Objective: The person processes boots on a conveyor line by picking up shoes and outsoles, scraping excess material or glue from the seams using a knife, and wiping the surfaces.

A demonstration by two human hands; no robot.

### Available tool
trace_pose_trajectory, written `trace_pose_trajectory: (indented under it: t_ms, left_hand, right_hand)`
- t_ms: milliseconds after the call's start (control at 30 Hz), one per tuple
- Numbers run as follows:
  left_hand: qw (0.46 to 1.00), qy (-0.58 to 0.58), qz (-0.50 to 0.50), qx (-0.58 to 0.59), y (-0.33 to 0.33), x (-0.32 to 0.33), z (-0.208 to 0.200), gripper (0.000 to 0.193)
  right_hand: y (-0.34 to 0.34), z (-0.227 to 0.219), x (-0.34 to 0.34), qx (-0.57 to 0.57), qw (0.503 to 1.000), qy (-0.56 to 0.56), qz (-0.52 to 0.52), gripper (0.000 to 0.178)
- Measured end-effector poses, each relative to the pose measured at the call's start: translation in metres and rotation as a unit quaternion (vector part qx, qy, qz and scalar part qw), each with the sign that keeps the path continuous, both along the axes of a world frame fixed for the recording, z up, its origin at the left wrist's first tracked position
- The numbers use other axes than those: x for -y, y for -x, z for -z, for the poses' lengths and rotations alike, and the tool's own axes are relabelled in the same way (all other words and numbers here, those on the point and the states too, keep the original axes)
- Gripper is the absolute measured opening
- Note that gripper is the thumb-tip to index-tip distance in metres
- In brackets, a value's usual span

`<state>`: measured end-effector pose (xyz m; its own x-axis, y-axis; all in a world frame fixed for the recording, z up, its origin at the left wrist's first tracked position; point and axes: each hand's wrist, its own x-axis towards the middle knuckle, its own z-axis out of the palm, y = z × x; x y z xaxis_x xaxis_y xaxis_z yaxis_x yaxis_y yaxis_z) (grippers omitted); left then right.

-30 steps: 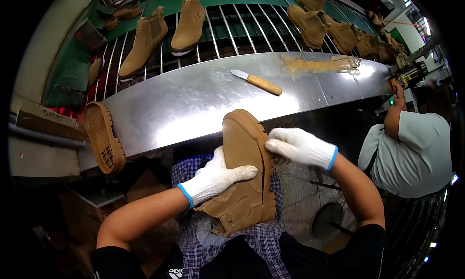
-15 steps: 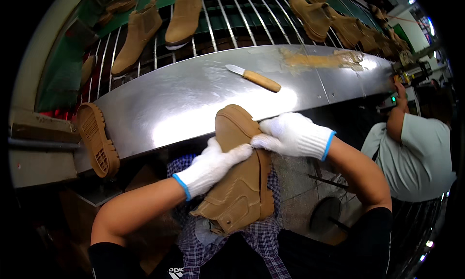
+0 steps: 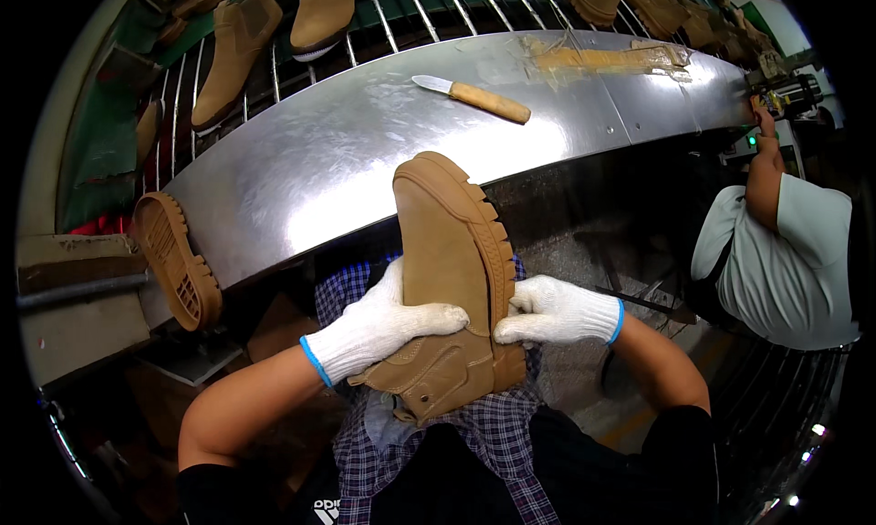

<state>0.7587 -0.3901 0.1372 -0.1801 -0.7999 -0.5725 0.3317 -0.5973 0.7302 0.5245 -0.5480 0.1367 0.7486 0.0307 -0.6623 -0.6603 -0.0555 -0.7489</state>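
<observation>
A tan suede boot (image 3: 442, 251) with a chunky brown lugged sole lies on its side over my lap, its toe pointing away toward the metal bench. My left hand (image 3: 383, 322), in a white knit glove with a blue cuff, wraps the boot's upper, the thumb pressed across it near the sole seam. My right hand (image 3: 554, 311), gloved alike, pinches the sole edge toward the heel. A dark gap shows between upper and sole beside its fingers. On the bench beyond lies a knife (image 3: 474, 98) with a wooden handle and short blade.
A loose brown sole (image 3: 179, 260) leans at the left end of the metal bench (image 3: 301, 151). Behind, a barred rack holds several tan boots (image 3: 234, 55). Brown tape (image 3: 607, 60) sticks to the bench's far right. At right, a person in a light shirt (image 3: 776, 260) works beside a machine.
My right hand has slid from near the toe down the sole edge toward the heel. The boot's toe has shifted away from me, and my left hand has moved slightly nearer its ankle.
</observation>
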Motion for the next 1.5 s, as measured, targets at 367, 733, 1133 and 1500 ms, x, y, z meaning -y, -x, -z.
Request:
trace_pose_trajectory:
  t_ms: [367,733,1133,1500]
  left_hand:
    - [0.993,-0.003,-0.067,0.092,0.022,-0.008,0.012,0.098]
    - [0.994,0.041,-0.098,0.001,0.017,0.006,0.021,0.091]
    - [0.994,0.058,-0.089,-0.017,0.013,0.007,0.013,0.09]
    - [0.995,0.063,-0.072,0.001,0.008,0.006,0.014,0.088]
  right_hand:
    - [-0.008,-0.039,-0.007,-0.07,0.973,0.221,-0.016,0.053]
    - [-0.037,-0.061,0.012,-0.054,0.924,0.361,-0.113,0.056]
    - [-0.015,-0.028,-0.004,0.016,0.971,0.189,0.143,0.059]
    - [-0.056,-0.07,0.034,-0.05,0.981,0.185,-0.026,0.067]
